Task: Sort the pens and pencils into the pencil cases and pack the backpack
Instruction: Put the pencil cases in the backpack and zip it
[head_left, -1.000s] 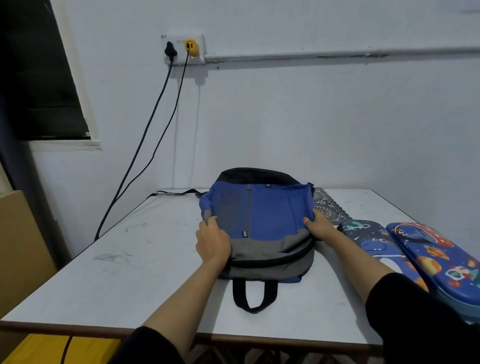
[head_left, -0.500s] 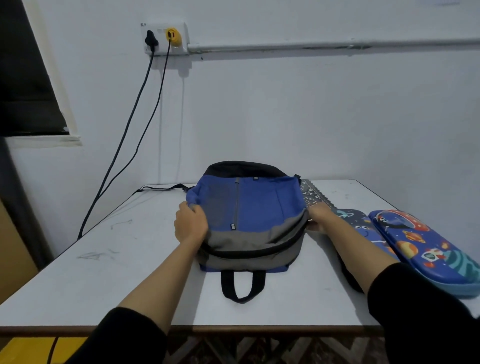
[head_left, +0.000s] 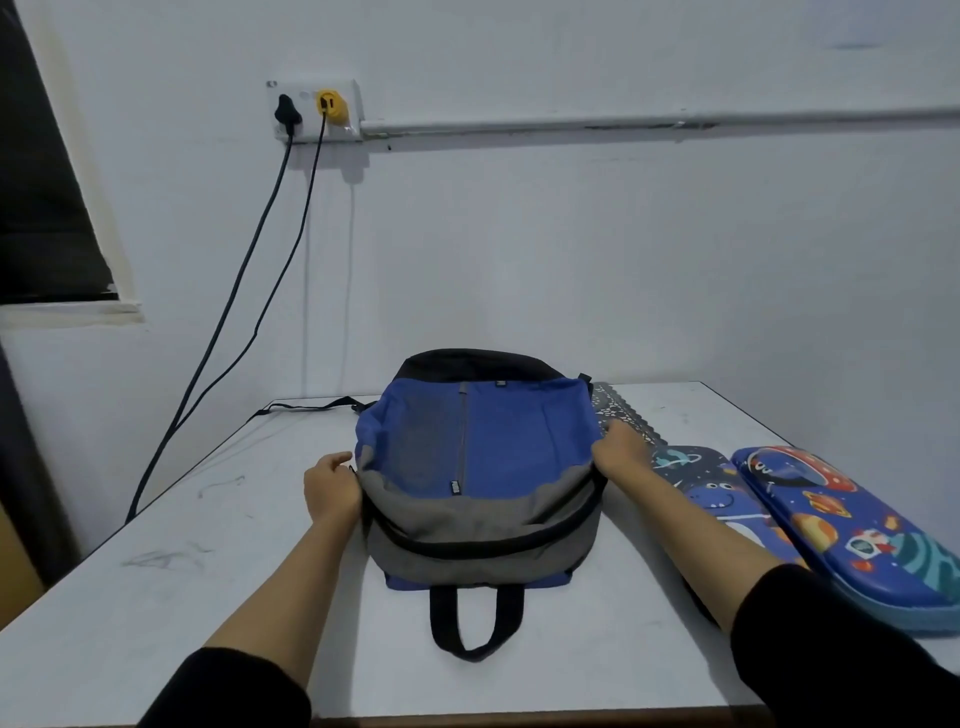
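**You hold the backpack (head_left: 483, 467) at both sides on the table (head_left: 156, 597).**
Past the near carry loop (head_left: 475, 623), your left hand (head_left: 332, 488) curls round its left edge and your right hand (head_left: 621, 449) pinches the blue flap. The fabric looks light and limp, so hold it by the seams. Two rigid-looking pencil cases (head_left: 852, 530) lie right of your right fingers. The small tag (head_left: 455, 487) between your hands is unreadable.

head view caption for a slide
Left hand and right hand hold the backpack on a table beside two pencil cases

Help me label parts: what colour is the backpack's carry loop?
Black. The carry loop on the backpack shows best in the head view.
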